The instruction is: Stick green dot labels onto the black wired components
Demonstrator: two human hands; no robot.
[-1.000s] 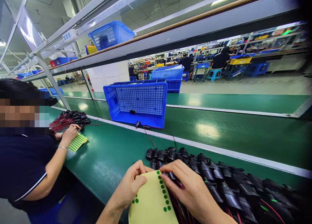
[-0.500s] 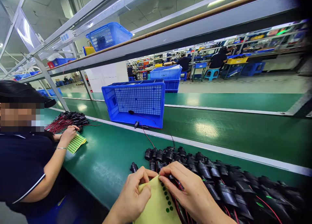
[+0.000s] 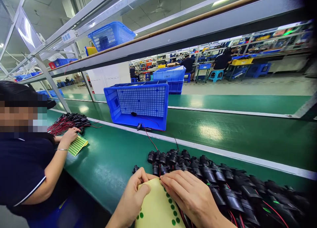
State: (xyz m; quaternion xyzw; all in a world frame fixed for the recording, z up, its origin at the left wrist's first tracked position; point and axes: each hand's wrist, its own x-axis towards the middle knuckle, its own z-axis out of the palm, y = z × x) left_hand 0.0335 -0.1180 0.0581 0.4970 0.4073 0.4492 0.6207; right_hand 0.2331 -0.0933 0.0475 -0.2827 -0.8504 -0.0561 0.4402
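Observation:
A pale yellow sticker sheet [image 3: 156, 205] with round green dots along its edges is bent in front of me. My left hand [image 3: 131, 200] grips the sheet's left side, thumb on top and fingers behind. My right hand [image 3: 189, 195] is closed, its fingertips pinched at the sheet's upper right edge beside the green dots; whether a loose dot is between them is hidden. Just beyond and to the right lie several black cylindrical motor-like parts [image 3: 210, 173] with red and black wires. A few of these carry a green dot.
A blue crate [image 3: 136, 120] lies on its side across the bench, with a few black parts in and before it. On the left a co-worker [image 3: 27, 175] handles another green-dot sheet [image 3: 78, 145] near a wired pile [image 3: 74, 120]. A metal shelf rail [image 3: 158, 43] crosses overhead.
The sheet has tilted and bent, so more of its face and green dots on the left edge show. My right fingers have come down flatter and closer together over its edge.

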